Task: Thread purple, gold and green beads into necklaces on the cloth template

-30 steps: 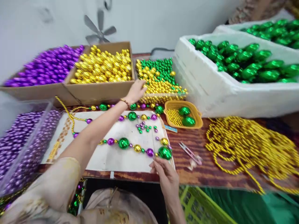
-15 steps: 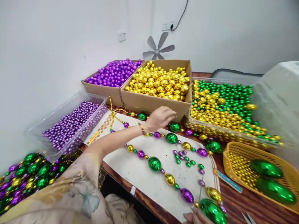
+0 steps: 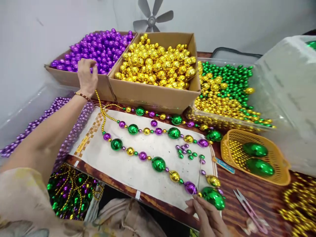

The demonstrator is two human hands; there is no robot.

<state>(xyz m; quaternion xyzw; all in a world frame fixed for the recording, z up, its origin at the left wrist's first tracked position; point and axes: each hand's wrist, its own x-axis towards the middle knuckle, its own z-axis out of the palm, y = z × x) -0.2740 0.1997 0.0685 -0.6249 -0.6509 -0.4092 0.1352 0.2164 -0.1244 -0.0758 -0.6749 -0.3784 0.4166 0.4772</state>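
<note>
The left hand (image 3: 87, 76), grip unclear, is at the cardboard box (image 3: 66, 77) of purple beads (image 3: 103, 46). The right hand (image 3: 207, 215) pinches thread (image 3: 199, 174); the nearest bead strand (image 3: 158, 164) slants lengthwise rightward toward the table's front edge (image 3: 170, 213).

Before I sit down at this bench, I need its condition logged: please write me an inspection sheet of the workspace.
Surface: wood-grained table, partly under a white mat.
Job's things: strung purple, green and gold beads in rows; small loose beads on the mat.
Clutter: pink-handled snips on bare wood.
Hands: left hand at the purple bead box, grasp unclear; right hand pinching a thread beside a large green bead.
Cables: nothing certain; a dark curved strip behind the clear bin is unidentified.
Surroundings: grey fan, pale wall, white foam box at right.
</note>
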